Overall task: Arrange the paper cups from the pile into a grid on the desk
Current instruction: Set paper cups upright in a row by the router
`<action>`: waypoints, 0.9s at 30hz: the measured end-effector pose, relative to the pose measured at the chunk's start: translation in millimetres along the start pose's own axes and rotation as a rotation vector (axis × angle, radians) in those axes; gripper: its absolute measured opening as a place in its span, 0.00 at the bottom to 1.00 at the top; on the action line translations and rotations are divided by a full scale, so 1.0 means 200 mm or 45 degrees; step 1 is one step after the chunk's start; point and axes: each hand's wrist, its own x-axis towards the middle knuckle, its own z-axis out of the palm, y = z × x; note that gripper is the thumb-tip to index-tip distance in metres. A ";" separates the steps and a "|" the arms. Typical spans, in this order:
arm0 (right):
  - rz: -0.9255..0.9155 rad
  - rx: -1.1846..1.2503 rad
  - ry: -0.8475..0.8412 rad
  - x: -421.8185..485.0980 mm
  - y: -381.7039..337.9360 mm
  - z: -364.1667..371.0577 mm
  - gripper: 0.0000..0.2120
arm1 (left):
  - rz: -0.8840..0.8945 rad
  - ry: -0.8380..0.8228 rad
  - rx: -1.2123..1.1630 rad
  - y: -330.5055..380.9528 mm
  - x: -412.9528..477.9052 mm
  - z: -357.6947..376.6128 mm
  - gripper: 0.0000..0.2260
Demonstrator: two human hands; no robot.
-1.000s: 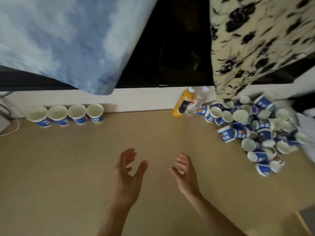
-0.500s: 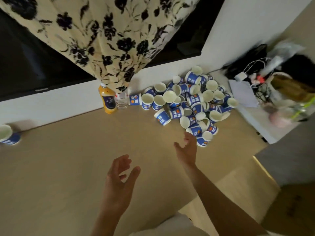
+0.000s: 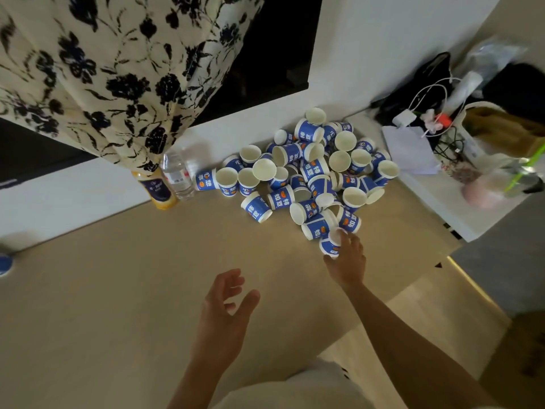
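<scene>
The right hand (image 3: 346, 259) reaches to the near edge of the pile of paper cups (image 3: 312, 172) at the back right of the bench (image 3: 118, 276), its fingers and thumb closing around one blue-and-white cup (image 3: 331, 242) lying at the pile's front, though whether the grip is firm I cannot tell. The left hand (image 3: 224, 314) hovers over the bare bench, open and loosely curled, holding nothing. An orange bottle (image 3: 157, 190) and a clear bottle (image 3: 177, 177) stand just left of the pile, under a flowered curtain (image 3: 103, 69).
</scene>
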 end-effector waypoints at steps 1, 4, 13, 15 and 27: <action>0.000 0.025 0.015 0.00 0.00 0.01 0.36 | 0.002 -0.005 0.017 0.00 0.00 0.01 0.16; 0.023 0.075 0.080 -0.03 0.01 0.03 0.34 | -0.007 -0.008 0.069 -0.01 -0.01 0.06 0.16; 0.006 0.213 0.175 -0.01 0.05 0.00 0.28 | -0.039 -0.042 0.134 -0.02 -0.02 0.14 0.17; -0.011 0.229 0.184 -0.02 0.06 -0.01 0.30 | -0.042 -0.043 0.156 -0.03 -0.02 0.16 0.17; 0.012 1.455 -0.605 -0.36 -0.39 -0.24 0.28 | -0.247 -0.087 -0.130 0.08 0.11 0.29 0.14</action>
